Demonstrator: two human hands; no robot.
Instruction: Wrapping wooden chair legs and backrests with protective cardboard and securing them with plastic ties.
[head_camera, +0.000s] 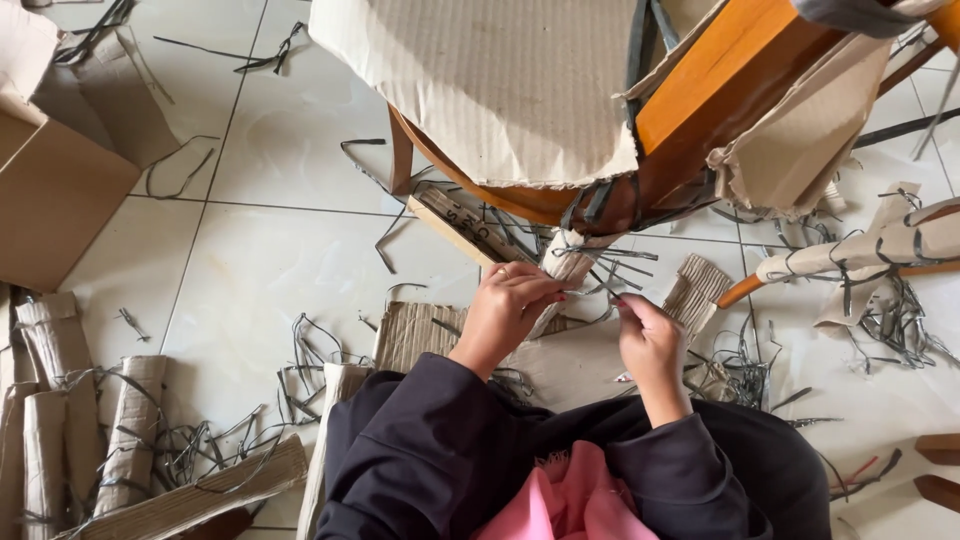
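Both hands pinch a strap (590, 291) below the chair leg (640, 195): left hand (505, 300), right hand (645, 335). A hard tug may cut fingers or tip the chair

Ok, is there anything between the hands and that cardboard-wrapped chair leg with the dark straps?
Nothing visible. The left hand already rests against the cardboard-wrapped leg, and the right hand pinches a dark strap coming off it. Loose straps and cardboard scraps lie on the tiled floor around, not between.

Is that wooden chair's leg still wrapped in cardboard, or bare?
Partly wrapped: corrugated cardboard bound by dark straps covers the leg's lower end, while orange wood shows bare above.
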